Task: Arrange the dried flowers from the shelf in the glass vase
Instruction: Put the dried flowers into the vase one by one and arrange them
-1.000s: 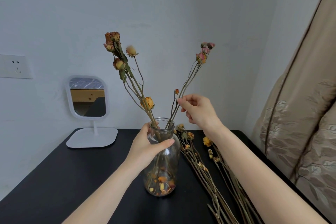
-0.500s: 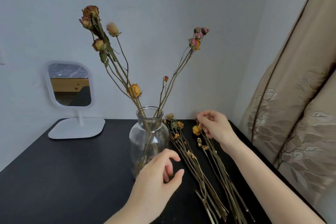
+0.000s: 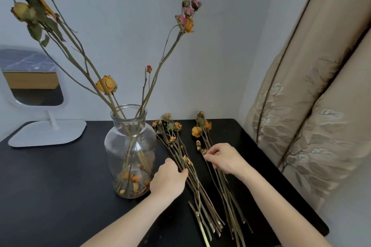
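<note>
A clear glass vase [image 3: 130,146] stands on the black shelf [image 3: 50,176] with several dried rose stems [image 3: 106,84] fanning out of it and loose petals at its bottom. Right of the vase lie two loose bundles of dried flowers: a left bundle [image 3: 192,182] and a right bundle [image 3: 202,126]. My left hand [image 3: 167,179] rests on the left bundle's stems, fingers curled over them. My right hand [image 3: 225,158] pinches stems of the right bundle near their small buds.
A white standing mirror [image 3: 30,86] sits at the back left of the shelf. A beige embroidered curtain [image 3: 311,106] hangs close along the right edge. The wall is right behind the vase.
My left hand let go of the vase and moved right onto the left bundle. My right hand dropped from the stems in the vase to the right bundle. The view came closer.
</note>
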{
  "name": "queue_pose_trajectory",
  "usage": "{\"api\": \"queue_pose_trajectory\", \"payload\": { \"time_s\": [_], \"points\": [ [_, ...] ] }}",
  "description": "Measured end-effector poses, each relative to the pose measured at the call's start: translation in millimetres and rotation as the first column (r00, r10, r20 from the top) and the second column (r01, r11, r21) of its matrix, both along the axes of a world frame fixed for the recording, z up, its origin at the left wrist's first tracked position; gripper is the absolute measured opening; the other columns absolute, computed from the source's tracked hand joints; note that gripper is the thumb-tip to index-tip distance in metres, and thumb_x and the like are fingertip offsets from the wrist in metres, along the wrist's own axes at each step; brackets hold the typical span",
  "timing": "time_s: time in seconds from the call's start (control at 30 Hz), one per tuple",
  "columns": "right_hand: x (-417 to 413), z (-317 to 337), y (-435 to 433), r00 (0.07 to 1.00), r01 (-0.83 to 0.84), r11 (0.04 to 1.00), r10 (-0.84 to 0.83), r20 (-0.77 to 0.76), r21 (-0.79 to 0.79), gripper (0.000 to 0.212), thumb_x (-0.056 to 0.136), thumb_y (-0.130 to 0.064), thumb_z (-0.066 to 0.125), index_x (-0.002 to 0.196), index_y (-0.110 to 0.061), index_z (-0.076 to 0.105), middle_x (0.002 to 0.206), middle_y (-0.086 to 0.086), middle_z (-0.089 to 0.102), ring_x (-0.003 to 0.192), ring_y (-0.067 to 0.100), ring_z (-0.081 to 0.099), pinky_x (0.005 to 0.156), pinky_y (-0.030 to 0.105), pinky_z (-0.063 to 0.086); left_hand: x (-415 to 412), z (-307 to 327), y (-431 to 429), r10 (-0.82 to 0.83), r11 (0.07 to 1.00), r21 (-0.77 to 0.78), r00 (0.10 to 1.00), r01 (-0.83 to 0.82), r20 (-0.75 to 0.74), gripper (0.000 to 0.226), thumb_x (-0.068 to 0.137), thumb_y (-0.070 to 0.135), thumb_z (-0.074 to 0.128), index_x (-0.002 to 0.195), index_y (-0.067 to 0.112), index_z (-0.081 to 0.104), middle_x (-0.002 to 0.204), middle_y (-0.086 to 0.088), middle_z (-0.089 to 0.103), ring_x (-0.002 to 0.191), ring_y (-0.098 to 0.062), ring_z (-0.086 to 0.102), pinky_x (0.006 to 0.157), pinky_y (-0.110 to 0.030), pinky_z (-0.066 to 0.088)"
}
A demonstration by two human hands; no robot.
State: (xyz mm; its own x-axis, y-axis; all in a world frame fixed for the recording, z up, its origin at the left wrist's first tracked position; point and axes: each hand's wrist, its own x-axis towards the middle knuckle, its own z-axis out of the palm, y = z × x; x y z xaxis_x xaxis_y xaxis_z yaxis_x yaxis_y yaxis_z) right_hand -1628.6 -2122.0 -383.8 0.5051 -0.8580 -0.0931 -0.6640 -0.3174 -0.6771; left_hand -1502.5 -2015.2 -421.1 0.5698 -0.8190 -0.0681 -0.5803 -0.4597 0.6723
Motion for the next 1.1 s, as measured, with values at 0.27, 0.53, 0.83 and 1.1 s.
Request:
{"api": "queue_pose_trajectory", "payload": {
  "time_s": [0.27, 0.53, 0.83, 1.1],
  "points": [
    [38, -2, 3, 0.949, -0.146, 0.989, 0.143, -0.282, 0.008, 0.034, 0.092, -0.032, 0.052, 0.098, -0.004, 0.07, 0.073, 0.01, 0.07, 0.04, 0.009, 0.047, 0.081, 0.032, 0.056, 7, -10, -20, 0.05, 0.998, 0.036, 0.993, -0.046, -0.103, 0.032, 0.091, 0.033, 0.049, 0.068, 0.011, 0.052, 0.052, 0.001, 0.053, 0.046, -0.014, 0.055, 0.07, -0.031, 0.055],
    [47, -3, 3, 0.932, -0.108, 0.989, 0.137, -0.337, 0.104, 0.03, 0.092, -0.024, 0.054, 0.097, 0.001, 0.069, 0.075, 0.009, 0.065, 0.042, 0.011, 0.044, 0.058, 0.024, 0.046, 7, -23, -29, 0.12, 0.988, -0.043, 0.915, -0.147, -0.384, 0.02, 0.085, 0.018, 0.054, 0.071, 0.009, 0.045, 0.053, -0.002, 0.046, 0.038, -0.015, 0.043, 0.046, -0.024, 0.037],
    [41, -4, 1, 0.946, -0.078, 0.992, 0.105, -0.306, 0.098, 0.029, 0.09, -0.027, 0.056, 0.072, -0.006, 0.064, 0.054, 0.001, 0.055, 0.039, 0.01, 0.042, 0.052, 0.021, 0.044, 5, -25, -35, 0.136, 0.982, -0.061, 0.893, -0.179, -0.43, 0.012, 0.087, 0.018, 0.054, 0.079, 0.01, 0.05, 0.06, -0.004, 0.051, 0.041, -0.016, 0.044, 0.05, -0.026, 0.039],
    [37, -6, -5, 0.971, -0.044, 0.993, 0.069, -0.229, 0.113, 0.03, 0.091, -0.03, 0.058, 0.079, -0.005, 0.068, 0.058, 0.001, 0.055, 0.039, 0.008, 0.04, 0.047, 0.019, 0.04, 7, -17, -30, 0.069, 0.985, -0.118, 0.913, -0.127, -0.401, 0.023, 0.092, 0.025, 0.052, 0.077, 0.01, 0.06, 0.056, 0.0, 0.041, 0.049, -0.016, 0.04, 0.061, -0.032, 0.042]
  ]
}}
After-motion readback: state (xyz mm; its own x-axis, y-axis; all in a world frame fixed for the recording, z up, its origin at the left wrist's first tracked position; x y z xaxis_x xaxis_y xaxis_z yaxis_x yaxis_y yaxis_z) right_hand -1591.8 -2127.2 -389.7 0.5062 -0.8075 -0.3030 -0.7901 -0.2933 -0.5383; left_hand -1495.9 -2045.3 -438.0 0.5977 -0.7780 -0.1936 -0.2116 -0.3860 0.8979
